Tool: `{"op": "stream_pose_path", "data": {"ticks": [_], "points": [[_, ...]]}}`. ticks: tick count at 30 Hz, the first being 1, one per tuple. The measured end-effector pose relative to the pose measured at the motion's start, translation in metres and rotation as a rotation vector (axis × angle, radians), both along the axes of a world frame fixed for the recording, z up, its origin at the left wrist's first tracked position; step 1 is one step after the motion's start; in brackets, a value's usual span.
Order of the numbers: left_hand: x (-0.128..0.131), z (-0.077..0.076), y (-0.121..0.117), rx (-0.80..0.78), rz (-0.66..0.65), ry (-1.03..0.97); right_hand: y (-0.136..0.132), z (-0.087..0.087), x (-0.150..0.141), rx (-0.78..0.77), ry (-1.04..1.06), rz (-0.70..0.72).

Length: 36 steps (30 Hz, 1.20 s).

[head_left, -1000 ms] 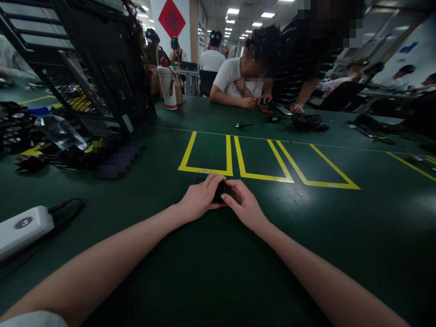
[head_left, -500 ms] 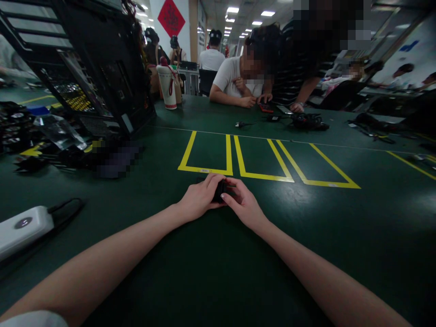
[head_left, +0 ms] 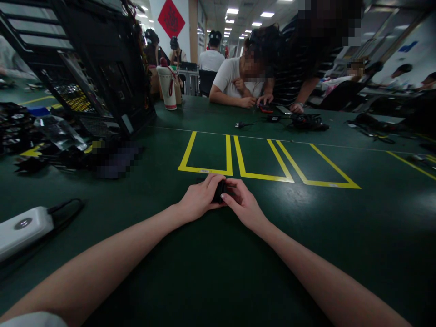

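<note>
A small black block-like object [head_left: 219, 192] sits between my hands on the dark green table [head_left: 190, 272]; its exact kind does not show. My left hand [head_left: 202, 196] wraps over its left side and top, covering much of it. From the right, my right hand [head_left: 243, 202] grips it, with the thumb in front and the fingers behind. Just beyond my fingers lies the yellow tape outline [head_left: 204, 171] on the table top.
A black computer case [head_left: 98, 68] stands at the left behind a plastic bottle [head_left: 59, 129]. A white power strip [head_left: 25, 230] lies at the near left. Farther back are a paper cup [head_left: 167, 88], a coiled black cable [head_left: 308, 121] and two people leaning over the table.
</note>
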<state>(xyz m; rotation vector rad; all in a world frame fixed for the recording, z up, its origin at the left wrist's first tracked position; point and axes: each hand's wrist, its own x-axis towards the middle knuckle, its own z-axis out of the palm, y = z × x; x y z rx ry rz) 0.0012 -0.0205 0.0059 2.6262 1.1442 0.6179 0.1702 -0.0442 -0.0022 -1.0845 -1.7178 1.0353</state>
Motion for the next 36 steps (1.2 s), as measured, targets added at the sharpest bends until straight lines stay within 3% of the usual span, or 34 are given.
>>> {"op": "stream_pose_path", "data": {"ticks": [28,36], "points": [[-0.0004,-0.0004,0.0006,-0.004,0.001,0.002,0.0003,-0.0012,0.0006,0.053,0.006,0.013],[-0.0004,0.0004,-0.0004,-0.019,0.008,0.013,0.0001,0.0011,0.0010,-0.011,-0.006,-0.029]]}}
